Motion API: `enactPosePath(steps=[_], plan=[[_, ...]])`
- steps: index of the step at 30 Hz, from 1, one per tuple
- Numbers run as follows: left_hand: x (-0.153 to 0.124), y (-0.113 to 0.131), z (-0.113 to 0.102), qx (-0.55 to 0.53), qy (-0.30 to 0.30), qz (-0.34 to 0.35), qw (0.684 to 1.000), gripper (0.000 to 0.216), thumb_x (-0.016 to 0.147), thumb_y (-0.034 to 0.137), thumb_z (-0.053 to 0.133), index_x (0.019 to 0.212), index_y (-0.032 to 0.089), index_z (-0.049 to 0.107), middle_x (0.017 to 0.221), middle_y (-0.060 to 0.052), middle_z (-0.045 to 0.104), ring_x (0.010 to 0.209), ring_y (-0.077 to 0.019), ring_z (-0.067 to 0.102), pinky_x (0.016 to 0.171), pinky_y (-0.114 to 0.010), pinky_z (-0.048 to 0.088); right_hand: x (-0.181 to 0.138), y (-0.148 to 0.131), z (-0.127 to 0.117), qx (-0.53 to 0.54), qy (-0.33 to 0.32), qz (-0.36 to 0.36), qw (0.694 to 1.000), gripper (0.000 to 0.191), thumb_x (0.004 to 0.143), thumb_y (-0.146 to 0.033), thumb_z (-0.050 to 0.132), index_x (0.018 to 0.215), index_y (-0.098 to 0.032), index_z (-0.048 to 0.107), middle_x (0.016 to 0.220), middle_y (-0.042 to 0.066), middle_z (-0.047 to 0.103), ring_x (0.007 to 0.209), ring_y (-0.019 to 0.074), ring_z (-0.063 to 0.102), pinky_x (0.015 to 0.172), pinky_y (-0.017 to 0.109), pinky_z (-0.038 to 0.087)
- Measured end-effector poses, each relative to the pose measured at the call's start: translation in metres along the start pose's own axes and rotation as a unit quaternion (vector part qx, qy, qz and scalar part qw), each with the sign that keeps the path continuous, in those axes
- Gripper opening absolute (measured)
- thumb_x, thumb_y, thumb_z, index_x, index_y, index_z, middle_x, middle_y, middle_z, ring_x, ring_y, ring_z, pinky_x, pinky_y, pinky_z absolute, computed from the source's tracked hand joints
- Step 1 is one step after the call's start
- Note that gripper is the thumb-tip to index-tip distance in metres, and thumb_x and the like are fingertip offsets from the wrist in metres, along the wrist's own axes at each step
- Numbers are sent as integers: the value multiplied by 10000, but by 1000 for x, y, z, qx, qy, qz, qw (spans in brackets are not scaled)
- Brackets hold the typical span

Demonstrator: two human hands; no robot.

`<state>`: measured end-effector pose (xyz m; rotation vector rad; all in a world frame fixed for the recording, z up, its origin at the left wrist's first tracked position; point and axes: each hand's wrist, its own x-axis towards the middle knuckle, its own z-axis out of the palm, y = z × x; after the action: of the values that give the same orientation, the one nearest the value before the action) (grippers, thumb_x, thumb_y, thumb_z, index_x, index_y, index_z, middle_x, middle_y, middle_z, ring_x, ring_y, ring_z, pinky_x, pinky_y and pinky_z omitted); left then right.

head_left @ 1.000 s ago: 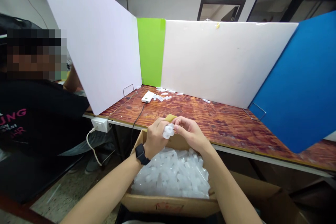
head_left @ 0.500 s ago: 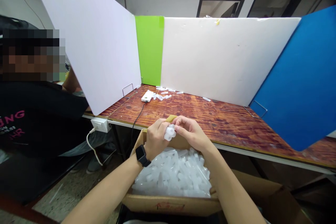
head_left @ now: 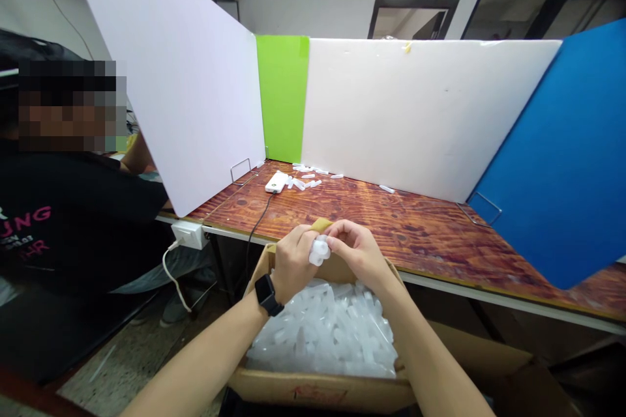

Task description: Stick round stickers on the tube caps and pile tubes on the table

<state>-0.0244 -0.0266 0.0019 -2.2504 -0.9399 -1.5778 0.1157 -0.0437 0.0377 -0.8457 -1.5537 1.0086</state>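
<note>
My left hand (head_left: pixel 295 259), wearing a black watch, is closed around a small bundle of white translucent plastic tubes (head_left: pixel 319 251), their round ends facing me. The thumb and fingertips of my right hand (head_left: pixel 356 249) pinch at the right side of that bundle. Behind the fingers shows a mustard-yellow piece (head_left: pixel 321 225); I cannot tell what it is. Just below both hands stands an open cardboard box (head_left: pixel 313 386), lined with clear plastic and full of loose white tubes (head_left: pixel 327 329).
Several white tubes (head_left: pixel 298 184) and a white device (head_left: pixel 276 182) with a black cable lie on the wooden table (head_left: pixel 362 208). White, green and blue panels (head_left: pixel 548 163) surround it. At left sits a person in black (head_left: pixel 73 208), near a white socket block (head_left: pixel 188 234).
Both hands stay together at the bundle with almost the same grip. The whole view has shifted slightly, so things sit a little lower and to the right.
</note>
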Motion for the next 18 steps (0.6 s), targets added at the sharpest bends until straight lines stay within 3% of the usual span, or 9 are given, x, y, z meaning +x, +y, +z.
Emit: enactPosePath(steps=[5,12,15,17,18], plan=[[0,0,5,-15,1,2,1000,34,784,161,481,779,153,514,736,-63,579,710,-152,547,634,-262,456,2,6,-1,85,16,35,996,165,686,-271,642,774,-184,533,718,-18,560,638,109,523,611,242,436],[-4,-1,8,-62,-25,-47,997,67,780,166,481,726,157,520,696,-47,553,701,-148,517,640,-262,430,5,16,0,96,27,36,994,164,669,-260,652,726,-167,530,666,-19,554,599,103,524,591,240,438],[-1,-2,12,-115,2,-172,978,53,734,179,539,687,159,526,678,-26,549,660,-134,517,632,-255,426,3,22,3,77,70,34,994,149,728,-285,570,814,-176,515,706,1,569,625,133,561,617,293,473],[1,-6,17,-195,53,-319,926,83,662,181,609,707,152,546,678,-14,568,629,-125,530,622,-247,439,0,26,5,-21,93,9,995,129,762,-283,522,838,-178,520,741,22,573,660,154,571,636,316,475],[2,-8,20,-254,82,-395,879,135,625,172,635,732,145,558,691,-14,586,623,-124,543,618,-248,449,-2,29,6,-94,96,-13,991,111,772,-269,507,829,-177,534,758,32,570,676,159,568,645,318,469]])
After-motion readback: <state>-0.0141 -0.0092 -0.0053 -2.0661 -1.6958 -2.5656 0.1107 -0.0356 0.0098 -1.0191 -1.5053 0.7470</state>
